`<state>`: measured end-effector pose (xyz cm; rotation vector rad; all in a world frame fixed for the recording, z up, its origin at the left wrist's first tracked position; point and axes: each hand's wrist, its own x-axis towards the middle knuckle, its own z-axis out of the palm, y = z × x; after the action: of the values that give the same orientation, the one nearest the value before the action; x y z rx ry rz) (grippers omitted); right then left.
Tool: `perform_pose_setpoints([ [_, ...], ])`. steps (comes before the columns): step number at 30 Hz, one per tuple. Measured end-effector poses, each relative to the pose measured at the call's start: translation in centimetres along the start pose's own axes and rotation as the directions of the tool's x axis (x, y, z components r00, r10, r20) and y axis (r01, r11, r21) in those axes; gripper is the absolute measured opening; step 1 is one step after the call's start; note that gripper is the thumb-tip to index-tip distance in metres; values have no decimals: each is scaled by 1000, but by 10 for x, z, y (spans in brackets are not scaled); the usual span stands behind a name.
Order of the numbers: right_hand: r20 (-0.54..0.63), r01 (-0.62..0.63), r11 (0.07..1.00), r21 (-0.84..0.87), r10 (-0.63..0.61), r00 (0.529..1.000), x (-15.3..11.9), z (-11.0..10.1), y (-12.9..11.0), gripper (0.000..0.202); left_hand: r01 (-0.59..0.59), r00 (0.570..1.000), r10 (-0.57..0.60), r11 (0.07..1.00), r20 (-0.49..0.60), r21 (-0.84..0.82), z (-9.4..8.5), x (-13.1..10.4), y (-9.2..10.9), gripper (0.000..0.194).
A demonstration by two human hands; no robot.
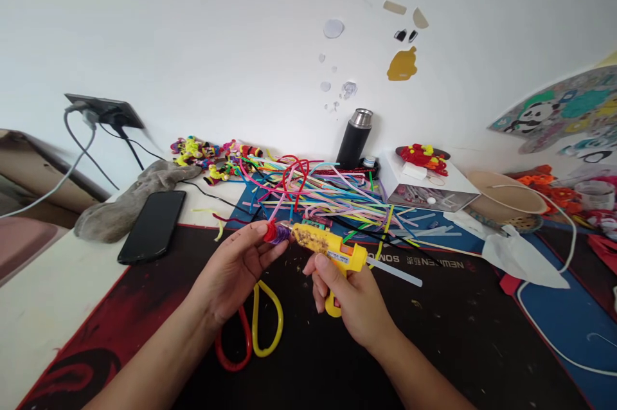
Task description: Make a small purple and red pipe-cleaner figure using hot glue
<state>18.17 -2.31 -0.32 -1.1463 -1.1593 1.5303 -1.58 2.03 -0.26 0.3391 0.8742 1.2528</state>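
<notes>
Between its thumb and fingers, my left hand (241, 265) pinches a small red and purple pipe-cleaner piece (276, 232). My right hand (344, 291) is wrapped round the handle of a yellow glue gun (328, 247), whose nozzle points left and meets or nearly meets the piece. A clear glue stick (395, 272) sticks out of the gun's back end. Below my hands, scissors with one red and one yellow handle loop (268, 320) lie on the dark mat (299, 371); their blades are hidden by my left hand.
Behind my hands lies a pile of colourful pipe cleaners (328, 188). A black phone (153, 227) rests at left, a black thermos (354, 139) stands by the wall, and a white drawer box (429, 188) is right of it. A white cable (535, 326) runs at right.
</notes>
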Motion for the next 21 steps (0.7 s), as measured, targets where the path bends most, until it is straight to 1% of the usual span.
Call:
perform_pose_setpoints([
  [5,25,51,994,-100,-48,999,-2,-2,4,70,21,1000,-21,1000,6,11,2,-1,1,9],
  [7,12,51,990,-133,-50,999,-2,-2,5,73,28,1000,-28,999,5,17,3,-2,1,10],
  [11,-19,55,988,-146,-59,998,-4,-2,7,76,29,1000,-29,999,9,19,2,-2,1,10],
  [14,-10,80,985,-155,-82,997,-3,-2,8,74,34,999,-35,999,17,28,1,-2,0,9],
  [18,-29,99,979,-176,-105,994,-3,-2,9,72,34,999,-34,999,24,31,0,-3,0,4],
  [21,-43,101,976,-194,-111,993,-3,-3,11,70,18,1000,-19,999,20,40,0,-3,-1,13],
])
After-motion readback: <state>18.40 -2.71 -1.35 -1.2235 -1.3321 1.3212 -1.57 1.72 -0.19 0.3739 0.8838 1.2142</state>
